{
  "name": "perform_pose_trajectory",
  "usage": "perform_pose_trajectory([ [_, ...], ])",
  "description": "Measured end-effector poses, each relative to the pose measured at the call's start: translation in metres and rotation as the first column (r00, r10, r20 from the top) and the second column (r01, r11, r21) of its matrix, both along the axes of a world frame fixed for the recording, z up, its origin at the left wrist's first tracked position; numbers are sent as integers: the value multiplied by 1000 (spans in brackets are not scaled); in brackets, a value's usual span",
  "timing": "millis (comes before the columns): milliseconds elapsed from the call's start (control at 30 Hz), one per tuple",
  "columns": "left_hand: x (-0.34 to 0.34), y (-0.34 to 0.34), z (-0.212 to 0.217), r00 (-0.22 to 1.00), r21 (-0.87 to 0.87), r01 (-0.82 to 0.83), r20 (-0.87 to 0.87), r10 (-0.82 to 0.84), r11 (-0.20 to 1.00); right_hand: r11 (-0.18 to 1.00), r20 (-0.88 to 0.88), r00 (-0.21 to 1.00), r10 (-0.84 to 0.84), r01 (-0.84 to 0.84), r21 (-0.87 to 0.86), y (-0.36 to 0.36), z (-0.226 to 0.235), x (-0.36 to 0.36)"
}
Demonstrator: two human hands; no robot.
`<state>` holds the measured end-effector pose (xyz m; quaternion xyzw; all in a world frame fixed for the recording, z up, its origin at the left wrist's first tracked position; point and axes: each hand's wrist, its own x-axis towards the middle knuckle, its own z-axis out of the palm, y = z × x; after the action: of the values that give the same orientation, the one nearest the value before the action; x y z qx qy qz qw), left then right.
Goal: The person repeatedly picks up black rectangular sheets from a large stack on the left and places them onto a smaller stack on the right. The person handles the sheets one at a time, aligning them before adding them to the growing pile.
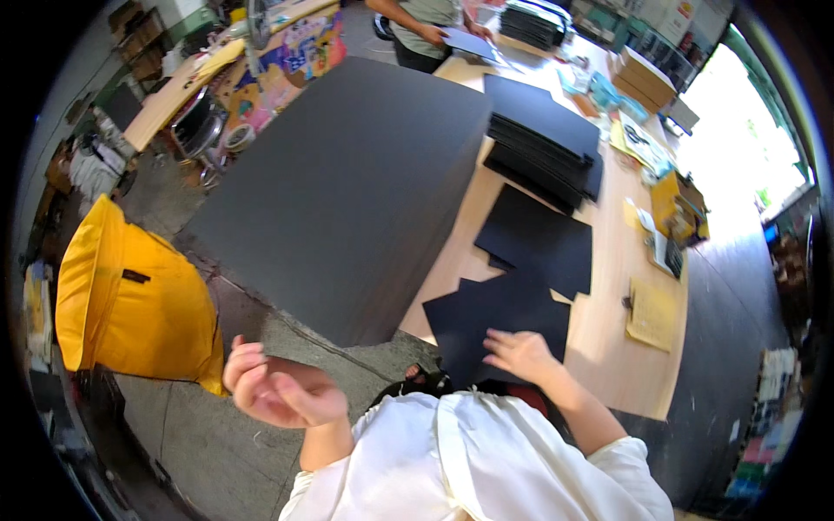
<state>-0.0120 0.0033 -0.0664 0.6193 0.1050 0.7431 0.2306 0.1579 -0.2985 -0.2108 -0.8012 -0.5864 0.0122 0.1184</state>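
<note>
My right hand [521, 354] lies on a black sheet [473, 323] at the table's near edge, its fingers stretched out over it. My left hand [285, 386] is raised in the air, palm up with loosely curled fingers and nothing visible in it. It is nearest to a yellow fabric-like cover or bag [143, 300] on the left. Ahead of it stands a large dark grey block [347, 182], which looks like a tall stack of boards. Another black sheet [543, 239] lies just beyond the one under my right hand, partly overlapped by it.
Farther along the wooden table [625, 369] sits a pile of black boards [547, 130]. At its right side are a clipboard [651, 314], a calculator [665, 254], a yellow box [678, 208] and cardboard boxes [643, 78]. A co-worker [426, 35] stands at the far end, holding a pale sheet.
</note>
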Motion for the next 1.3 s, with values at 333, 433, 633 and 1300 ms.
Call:
perform_pose_trajectory([
  [333,2,-14,7,989,-35,80,-119,-83,996,564,-14,654,756,-642,519,200,276,27],
  [433,3,-17,11,988,-33,48,-144,-52,998,548,-27,608,794,-696,465,223,268,29],
  [633,6,-14,7,990,30,37,-139,-33,999,559,-115,586,802,-670,488,229,260,33],
  [1300,23,-15,-7,954,175,32,-298,22,984,682,-487,478,731,-535,499,233,265,37],
])
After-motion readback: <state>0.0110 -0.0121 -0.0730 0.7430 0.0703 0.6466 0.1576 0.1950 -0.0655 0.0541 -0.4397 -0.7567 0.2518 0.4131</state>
